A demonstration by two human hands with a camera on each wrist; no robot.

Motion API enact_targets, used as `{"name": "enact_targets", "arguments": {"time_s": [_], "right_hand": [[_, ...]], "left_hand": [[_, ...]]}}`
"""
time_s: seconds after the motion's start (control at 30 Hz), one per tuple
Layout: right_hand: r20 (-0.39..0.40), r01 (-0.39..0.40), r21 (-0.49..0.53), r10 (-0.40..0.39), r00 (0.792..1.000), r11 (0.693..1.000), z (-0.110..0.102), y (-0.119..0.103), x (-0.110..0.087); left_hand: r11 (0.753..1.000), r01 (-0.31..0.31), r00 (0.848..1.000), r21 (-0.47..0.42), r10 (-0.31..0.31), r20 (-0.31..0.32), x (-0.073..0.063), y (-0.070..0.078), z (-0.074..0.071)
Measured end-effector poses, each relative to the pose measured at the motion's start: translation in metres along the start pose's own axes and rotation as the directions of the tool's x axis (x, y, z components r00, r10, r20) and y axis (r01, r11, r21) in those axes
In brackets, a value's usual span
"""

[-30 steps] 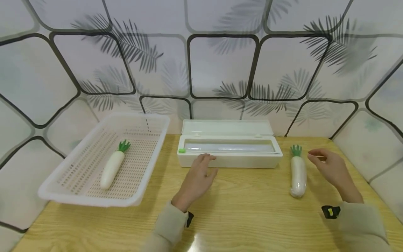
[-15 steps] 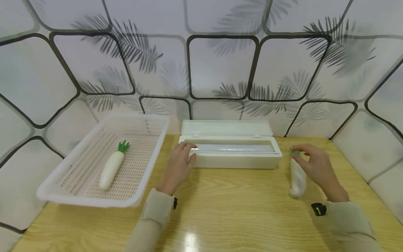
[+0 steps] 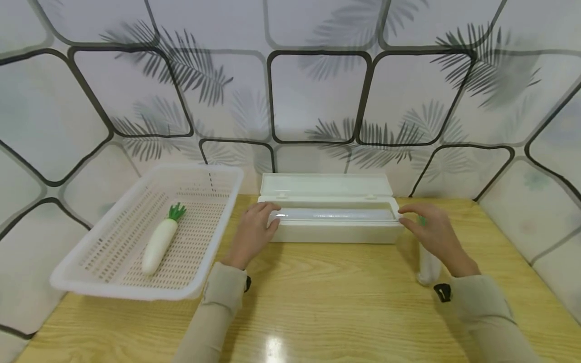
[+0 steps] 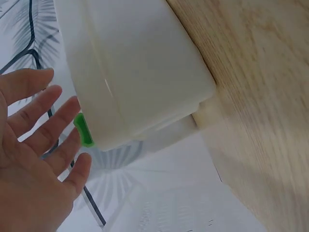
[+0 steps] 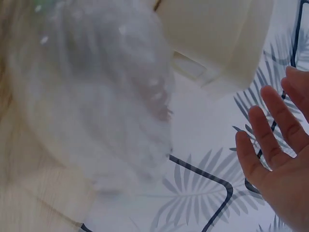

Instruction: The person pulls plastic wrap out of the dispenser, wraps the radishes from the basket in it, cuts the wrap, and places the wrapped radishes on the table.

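Observation:
A white cling film dispenser box [image 3: 336,234] stands on the table with its lid [image 3: 326,185] tipped back and a roll of film [image 3: 338,214] inside. My left hand [image 3: 253,229] is at the box's left end, thumb and fingers spread around the front corner. The left wrist view shows those fingers beside a green slider [image 4: 83,129] on the box edge. My right hand [image 3: 433,232] reaches to the box's right end, fingertips right at the corner, fingers loosely bent. Beneath that hand lies a film-wrapped white radish [image 3: 428,266], its green top mostly hidden.
A white perforated basket [image 3: 124,291] stands on the left, holding another white radish [image 3: 160,246] with green leaves. Behind the box rises a patterned wall [image 3: 317,96]. The wooden table [image 3: 327,307] extends in front of the box.
My left hand has moved left along the box to its left end. My right hand has swung left, passing over the wrapped radish to the box's right end.

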State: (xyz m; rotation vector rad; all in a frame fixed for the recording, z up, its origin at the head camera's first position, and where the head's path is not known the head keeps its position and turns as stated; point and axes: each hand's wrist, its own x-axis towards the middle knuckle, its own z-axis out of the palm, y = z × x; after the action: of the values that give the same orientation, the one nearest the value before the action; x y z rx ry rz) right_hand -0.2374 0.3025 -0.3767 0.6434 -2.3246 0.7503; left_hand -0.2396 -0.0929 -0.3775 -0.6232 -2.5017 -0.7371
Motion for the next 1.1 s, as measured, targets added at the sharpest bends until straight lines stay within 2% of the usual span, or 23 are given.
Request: {"name": "enact_targets", "arguments": {"time_s": [0.23, 0.33, 0.53, 0.8, 0.97, 1.1], "right_hand": [[0.058, 0.028, -0.012, -0.027, 0.998, 1.000, 0.010, 0.005, 0.008], [0.085, 0.048, 0.012, -0.049, 0.995, 0.999, 0.015, 0.007, 0.011], [0.109, 0.081, 0.044, -0.085, 0.990, 0.996, 0.021, 0.007, 0.012], [0.111, 0.084, 0.005, -0.084, 0.990, 0.996, 0.025, 0.006, 0.013], [0.118, 0.023, 0.016, -0.025, 0.993, 1.000, 0.025, 0.004, 0.016], [0.121, -0.053, 0.039, 0.048, 0.992, 0.998, 0.023, 0.001, 0.020]], "left_hand": [[1.000, -0.017, 0.996, 0.011, 0.016, 0.083, 0.004, -0.005, 0.001], [1.000, -0.011, 0.994, 0.025, 0.008, 0.111, 0.003, -0.007, 0.001], [0.999, -0.008, 0.992, 0.041, 0.003, 0.129, 0.001, -0.007, 0.000], [0.998, -0.031, 0.991, 0.046, 0.025, 0.131, 0.000, -0.008, 0.001], [0.999, -0.024, 0.992, 0.030, 0.020, 0.125, 0.002, -0.010, 0.001], [1.000, 0.008, 0.990, 0.014, -0.010, 0.142, 0.007, -0.010, 0.000]]}}
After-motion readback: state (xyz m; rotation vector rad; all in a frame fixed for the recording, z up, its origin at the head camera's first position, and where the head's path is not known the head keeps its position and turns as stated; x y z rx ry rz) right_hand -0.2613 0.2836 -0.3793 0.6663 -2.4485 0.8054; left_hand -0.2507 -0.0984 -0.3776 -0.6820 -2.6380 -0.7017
